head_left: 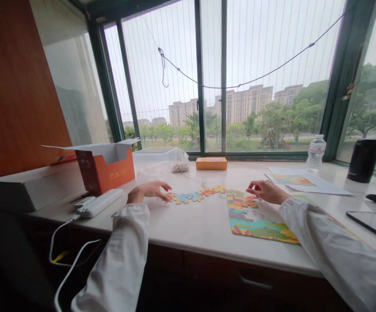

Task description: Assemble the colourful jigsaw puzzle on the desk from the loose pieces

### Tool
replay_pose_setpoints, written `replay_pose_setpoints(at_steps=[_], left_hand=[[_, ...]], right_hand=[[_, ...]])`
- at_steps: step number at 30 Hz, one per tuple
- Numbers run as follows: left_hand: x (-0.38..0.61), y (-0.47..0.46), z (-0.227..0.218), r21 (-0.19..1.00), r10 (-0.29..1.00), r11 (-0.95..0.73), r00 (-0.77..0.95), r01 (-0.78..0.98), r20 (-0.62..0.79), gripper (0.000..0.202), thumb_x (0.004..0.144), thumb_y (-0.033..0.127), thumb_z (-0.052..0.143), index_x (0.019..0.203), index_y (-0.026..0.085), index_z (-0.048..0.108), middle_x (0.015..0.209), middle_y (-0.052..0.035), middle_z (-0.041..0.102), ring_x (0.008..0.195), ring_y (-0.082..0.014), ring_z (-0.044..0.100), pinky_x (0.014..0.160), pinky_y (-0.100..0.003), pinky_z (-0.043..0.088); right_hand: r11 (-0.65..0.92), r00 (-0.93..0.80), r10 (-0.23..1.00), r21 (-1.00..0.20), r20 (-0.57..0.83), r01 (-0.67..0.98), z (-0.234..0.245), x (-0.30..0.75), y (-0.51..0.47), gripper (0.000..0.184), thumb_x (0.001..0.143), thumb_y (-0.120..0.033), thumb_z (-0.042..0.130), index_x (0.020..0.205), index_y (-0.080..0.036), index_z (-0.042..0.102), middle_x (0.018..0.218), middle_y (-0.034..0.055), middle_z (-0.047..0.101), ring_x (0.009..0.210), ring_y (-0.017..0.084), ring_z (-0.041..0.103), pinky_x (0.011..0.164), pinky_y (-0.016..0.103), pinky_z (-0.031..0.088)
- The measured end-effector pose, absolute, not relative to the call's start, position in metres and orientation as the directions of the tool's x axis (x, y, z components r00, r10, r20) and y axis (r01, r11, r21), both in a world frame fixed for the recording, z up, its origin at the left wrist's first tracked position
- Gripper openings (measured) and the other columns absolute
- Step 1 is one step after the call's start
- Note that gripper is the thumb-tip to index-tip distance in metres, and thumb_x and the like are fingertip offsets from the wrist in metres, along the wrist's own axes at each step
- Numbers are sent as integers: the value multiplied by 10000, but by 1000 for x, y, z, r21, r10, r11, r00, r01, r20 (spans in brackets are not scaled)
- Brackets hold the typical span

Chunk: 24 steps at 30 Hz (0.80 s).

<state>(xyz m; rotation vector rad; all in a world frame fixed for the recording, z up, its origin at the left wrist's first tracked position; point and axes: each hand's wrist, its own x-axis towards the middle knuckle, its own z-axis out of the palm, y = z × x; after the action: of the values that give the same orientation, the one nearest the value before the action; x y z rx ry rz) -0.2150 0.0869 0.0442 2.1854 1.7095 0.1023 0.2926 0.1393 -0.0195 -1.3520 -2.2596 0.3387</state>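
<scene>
My left hand hovers at the left end of a loose row of jigsaw pieces, its fingers apart and the lowest fingertips close to the end piece. Whether they touch it I cannot tell. Over the partly filled jigsaw puzzle is my right hand, with fingers curled in toward the thumb. Anything held in that pinch is too small to make out. Joined pieces lie along the puzzle's left and front edges, and a pale bare area shows in its middle, partly covered by my right forearm.
At the back stand an orange box, a bag of small pieces and a clear plastic bin. An open carton and a white power strip are left. Right are printed sheets, a water bottle, a black tumbler and a phone.
</scene>
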Motion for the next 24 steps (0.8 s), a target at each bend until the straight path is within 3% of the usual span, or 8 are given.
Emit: replay_pose_setpoints(at_steps=[5,11,17,20,24], left_hand=[[-221,87,38,323,950,-160,234,933,-205,761,543,563,813,1222,257,660,1316,-53,642,1155,-257,607,939,-284,453],[-219,80,34,332,980,-95,146,939,-132,698,553,591,803,1123,211,669,1216,-69,688,1078,-256,637,856,-281,475],[-204,73,37,358,973,-213,162,909,166,644,628,559,788,1141,203,632,1224,-72,674,1080,-255,634,893,-310,476],[-188,73,39,321,911,-356,248,878,331,600,659,535,789,1140,211,635,1219,-70,670,1091,-263,632,927,-335,474],[-161,68,45,226,819,-476,335,850,466,586,681,507,783,1171,227,629,1252,-72,645,1139,-280,607,964,-364,468]], right_hand=[[504,-401,863,-448,308,739,-21,287,132,565,828,-735,509,883,-209,709,603,11,658,549,150,574,568,266,403],[559,-425,822,-396,379,729,-8,240,111,548,864,-719,478,899,-226,716,642,12,676,569,153,578,582,268,413],[686,-584,727,-370,360,626,2,162,102,451,900,-631,501,899,-227,701,684,7,685,622,158,594,619,274,420],[705,-592,709,-374,383,603,4,129,107,427,867,-610,583,1037,-230,679,772,12,712,652,160,600,638,282,423],[713,-562,700,-405,440,572,10,104,113,719,765,-632,707,1331,-218,545,843,25,724,706,179,615,679,302,438]])
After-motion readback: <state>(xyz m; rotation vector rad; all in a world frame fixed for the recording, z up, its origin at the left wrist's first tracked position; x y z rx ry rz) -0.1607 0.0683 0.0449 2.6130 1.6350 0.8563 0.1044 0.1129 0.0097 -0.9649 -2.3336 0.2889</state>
